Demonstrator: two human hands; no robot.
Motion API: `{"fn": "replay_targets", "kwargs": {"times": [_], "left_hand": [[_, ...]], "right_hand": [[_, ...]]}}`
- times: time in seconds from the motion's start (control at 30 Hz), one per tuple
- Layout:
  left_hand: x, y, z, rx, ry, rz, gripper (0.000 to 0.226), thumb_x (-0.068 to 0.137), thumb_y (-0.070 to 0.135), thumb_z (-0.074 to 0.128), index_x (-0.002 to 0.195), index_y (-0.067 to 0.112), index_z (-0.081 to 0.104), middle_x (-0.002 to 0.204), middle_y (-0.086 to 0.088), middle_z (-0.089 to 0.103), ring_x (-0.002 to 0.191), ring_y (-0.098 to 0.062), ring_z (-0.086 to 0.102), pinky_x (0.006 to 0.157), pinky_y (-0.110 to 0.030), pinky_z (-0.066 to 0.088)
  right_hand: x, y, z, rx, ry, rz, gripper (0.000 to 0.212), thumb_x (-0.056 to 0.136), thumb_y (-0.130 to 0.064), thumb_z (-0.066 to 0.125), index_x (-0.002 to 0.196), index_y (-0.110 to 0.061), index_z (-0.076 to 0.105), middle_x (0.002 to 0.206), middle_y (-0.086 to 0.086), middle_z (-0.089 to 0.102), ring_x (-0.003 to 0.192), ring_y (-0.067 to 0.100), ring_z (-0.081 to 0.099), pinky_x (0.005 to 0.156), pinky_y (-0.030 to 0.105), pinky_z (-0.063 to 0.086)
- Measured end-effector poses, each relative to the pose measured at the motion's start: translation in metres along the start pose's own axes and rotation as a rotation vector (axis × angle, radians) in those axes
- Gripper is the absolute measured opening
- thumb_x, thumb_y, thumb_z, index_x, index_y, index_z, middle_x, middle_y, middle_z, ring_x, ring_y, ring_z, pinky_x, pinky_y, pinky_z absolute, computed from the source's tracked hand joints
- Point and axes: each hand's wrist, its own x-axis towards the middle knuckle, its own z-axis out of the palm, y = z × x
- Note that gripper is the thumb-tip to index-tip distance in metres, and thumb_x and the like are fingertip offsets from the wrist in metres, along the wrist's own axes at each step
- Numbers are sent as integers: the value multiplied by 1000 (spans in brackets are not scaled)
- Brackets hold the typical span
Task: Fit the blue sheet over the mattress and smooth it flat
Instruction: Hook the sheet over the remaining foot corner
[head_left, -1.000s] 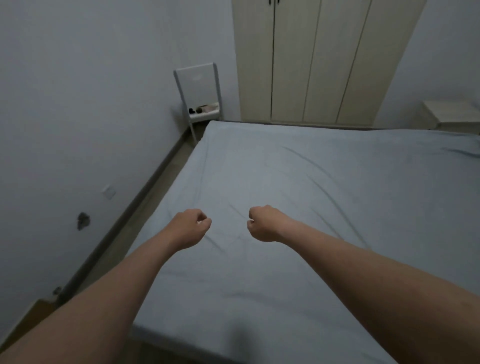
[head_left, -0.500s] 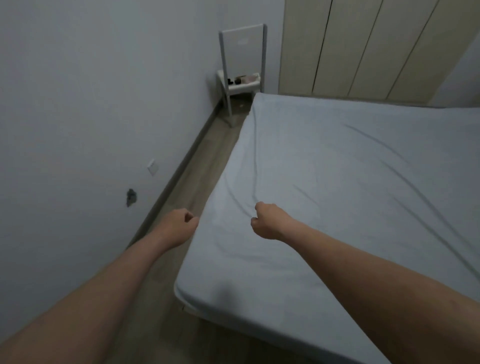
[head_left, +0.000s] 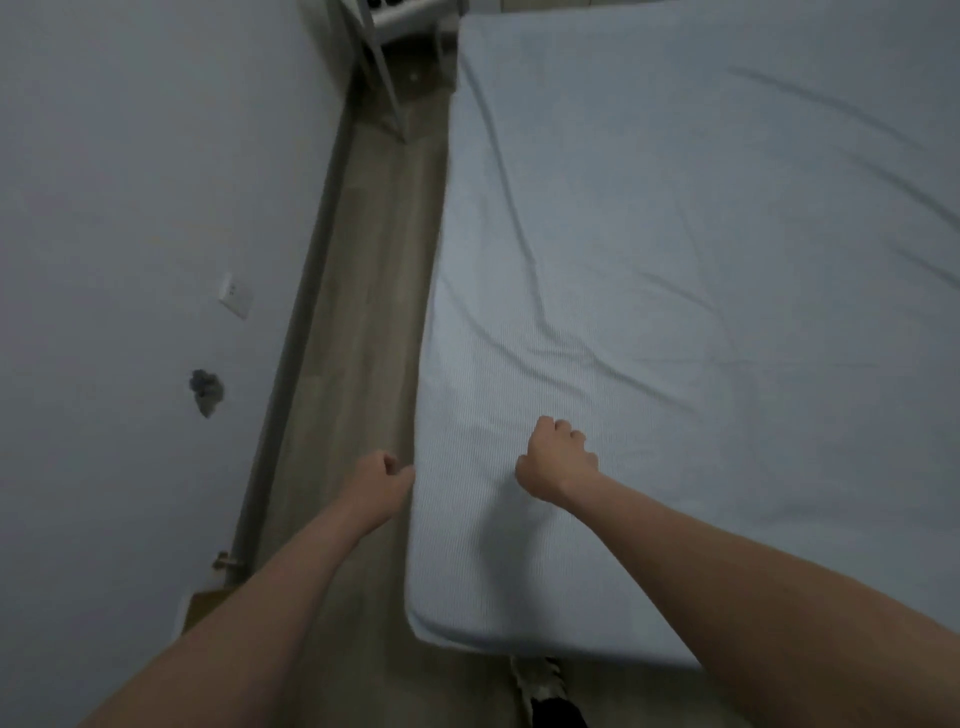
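Observation:
The blue sheet (head_left: 701, 270) covers the mattress and wraps its near left corner (head_left: 431, 623). Long creases run across it, several of them just beyond my hands. My left hand (head_left: 379, 483) is curled into a fist over the floor gap, its thumb right at the mattress's left edge; I see no cloth in it. My right hand (head_left: 558, 460) is also a fist, low over the sheet near that edge, and seems to hold nothing. Whether its knuckles touch the cloth is unclear.
A narrow strip of wooden floor (head_left: 358, 291) runs between the bed and the white wall (head_left: 130, 208). A white chair (head_left: 395, 21) stands at the far end of the strip. A foot (head_left: 545, 691) shows below the bed's near edge.
The view has swung down and left towards the bed's left edge. Both fists now sit nearer the near left corner, the left one off the mattress beside its edge.

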Motion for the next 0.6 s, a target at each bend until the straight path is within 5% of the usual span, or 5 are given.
{"fn": "replay_targets", "kwargs": {"times": [0.1, 0.2, 0.33, 0.43, 0.6], "left_hand": [[41, -24, 34, -17, -108, -47, 26, 92, 24, 59, 110, 5, 58, 107, -9, 61, 95, -22, 56, 84, -28, 44], [70, -45, 70, 12, -264, -97, 57, 94, 29, 58, 140, 0, 42, 139, -15, 50, 125, -30, 51, 105, -37, 40], [80, -78, 104, -12, -400, -95, 65, 92, 23, 61, 146, 1, 34, 145, -14, 45, 133, -31, 44, 112, -39, 36], [88, -106, 115, 104, -449, -87, 29, 94, 21, 59, 116, 2, 59, 115, -10, 62, 123, -33, 54, 92, -30, 44], [104, -144, 116, 223, -424, 12, 41, 94, 30, 58, 107, -8, 62, 108, -20, 67, 98, -32, 64, 70, -25, 39]], "right_hand": [[20, 14, 43, 35, 8, 101, 57, 95, -35, 51, 141, -7, 31, 143, 14, 35, 132, 33, 35, 107, 54, 35], [27, 33, 85, 92, -18, 199, 70, 94, -46, 54, 144, -6, 26, 145, 16, 32, 135, 34, 32, 108, 50, 37], [21, 45, 143, 103, -51, 257, 72, 89, -48, 60, 139, -5, 30, 140, 16, 31, 130, 33, 34, 104, 47, 40], [11, 34, 189, -32, 26, 284, 69, 86, -44, 59, 135, -4, 32, 133, 17, 33, 122, 33, 37, 94, 46, 45], [-5, 5, 246, -58, 235, 254, 18, 68, -8, 60, 86, -7, 55, 85, 13, 55, 72, 30, 57, 53, 37, 49]]}}
